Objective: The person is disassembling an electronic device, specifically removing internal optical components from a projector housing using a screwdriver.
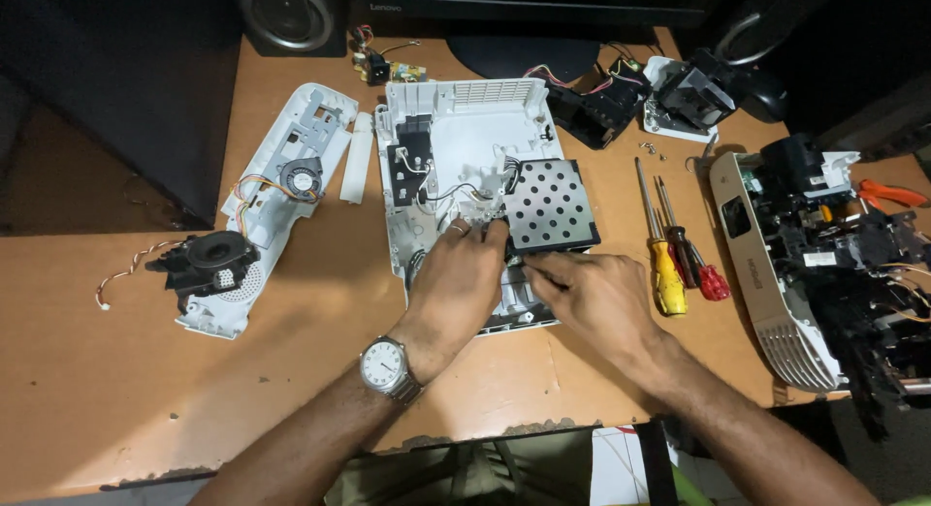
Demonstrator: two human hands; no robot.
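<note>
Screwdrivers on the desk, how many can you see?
2, lying side by side right of the right hand: the yellow-handled screwdriver and the red-handled screwdriver beside it. Others may be hidden among the dismantled parts.

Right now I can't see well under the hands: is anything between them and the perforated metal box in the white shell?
Nothing visible. The left hand rests against the box at its near-left corner, and the right hand's fingertips touch its near edge. The screwdrivers lie off to the right.

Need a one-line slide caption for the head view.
Both hands, left hand and right hand, work inside an opened white plastic housing beside a black perforated metal box on a wooden desk.
</note>
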